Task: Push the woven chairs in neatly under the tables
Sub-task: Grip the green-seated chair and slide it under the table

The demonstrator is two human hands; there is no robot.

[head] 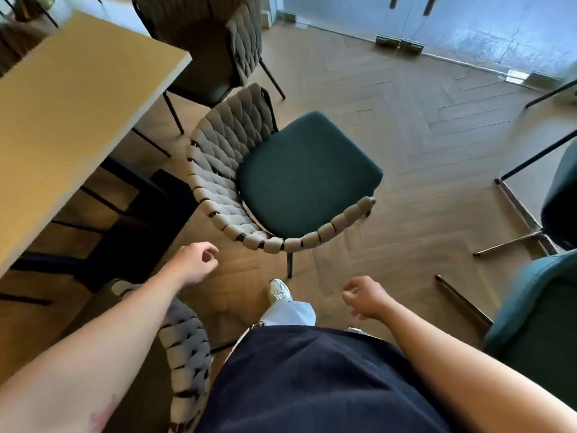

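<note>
- The green-seated woven chair [281,176] is parked out on the floor just beside the table [78,104], back turned toward it, not tucked under.
- The left hand [196,265] is held near the chair's rim, loosely curled, nothing gripped.
- The right hand [365,296] is loosely curled too, nothing held.

I count three grey woven-strap chairs with dark metal frames: the middle one [218,157], the far one [246,42] and the near one [187,348]. There is one pale wooden table [71,98]. On my right are two teal upholstered chairs, one nearer [530,323] and one farther [562,189], and I see one white shoe [279,292].
</note>
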